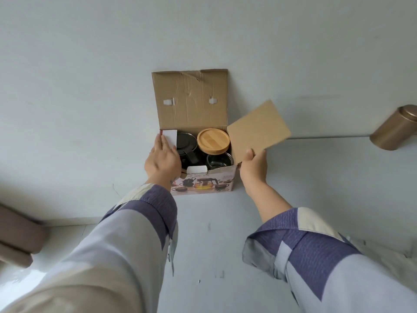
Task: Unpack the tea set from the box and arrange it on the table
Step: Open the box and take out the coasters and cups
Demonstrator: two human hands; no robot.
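Note:
An open cardboard tea-set box (203, 186) stands on the white table against the wall, its lid flap (190, 98) leaning back. Inside I see a round bamboo lid (213, 140), a black teapot lid with a handle (186, 144) and a clear glass cup (220, 161). My left hand (161, 160) rests flat on the box's left edge, touching the small white side flap (170, 136). My right hand (253, 164) pinches the corner of a loose flat cardboard sheet (258, 131), held tilted above the box's right side.
A brass-coloured metal tin (393, 128) lies at the far right by the wall. A brown cushioned seat (18, 233) sits beyond the table's left edge. The white tabletop (214, 245) stretches in front of the box.

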